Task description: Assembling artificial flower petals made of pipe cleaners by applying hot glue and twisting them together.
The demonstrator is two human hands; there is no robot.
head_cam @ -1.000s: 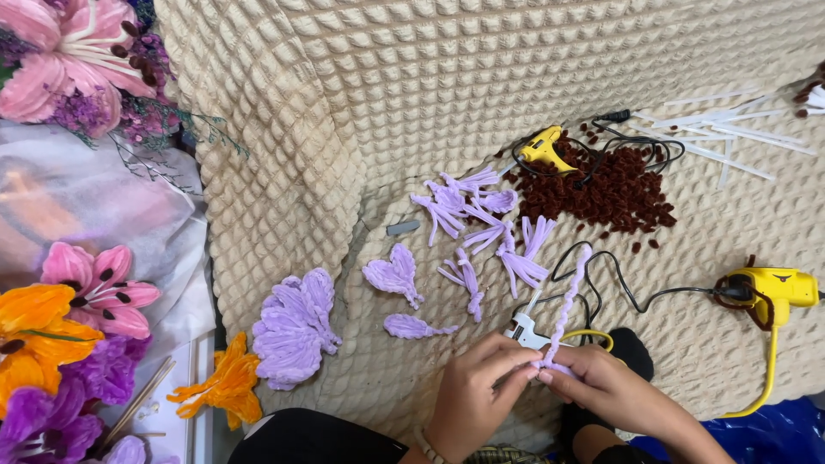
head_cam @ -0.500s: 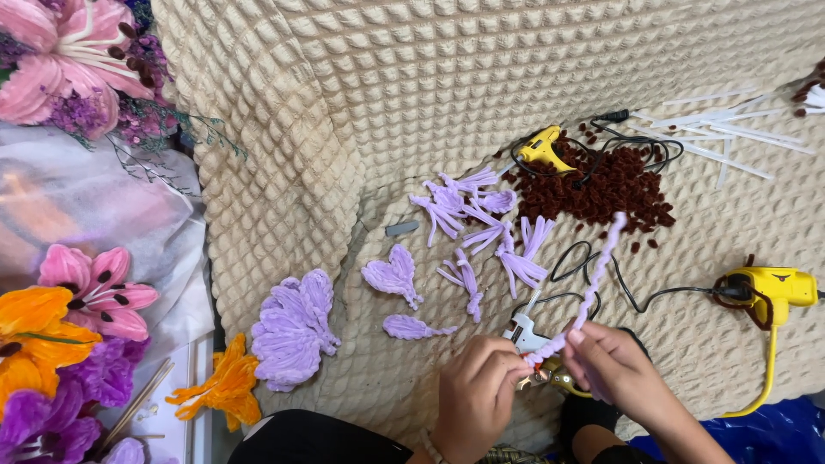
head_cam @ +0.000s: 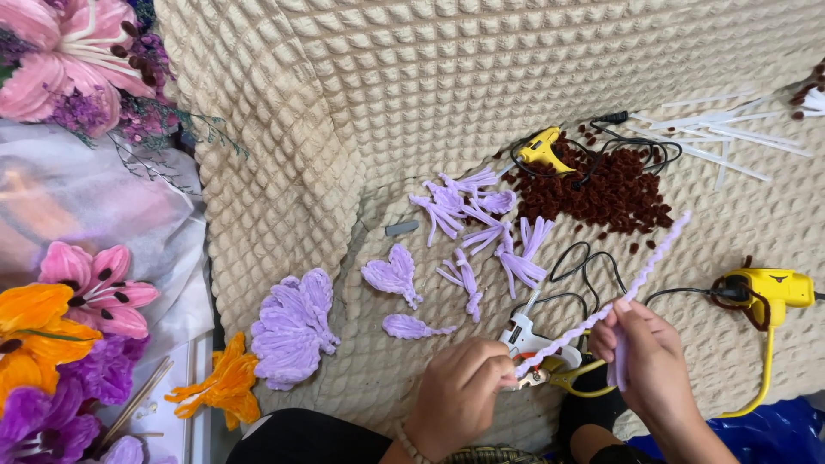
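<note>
On a bumpy cream blanket, the left hand pinches the purple fuzzy stick's low end; right hand fingers squeeze its middle, keeping it stretched tight.

One head camera, looking down

We look steeply down from head height onto a quilted cream blanket, close to our own hands at the bottom edge, flowers along the left side
</note>
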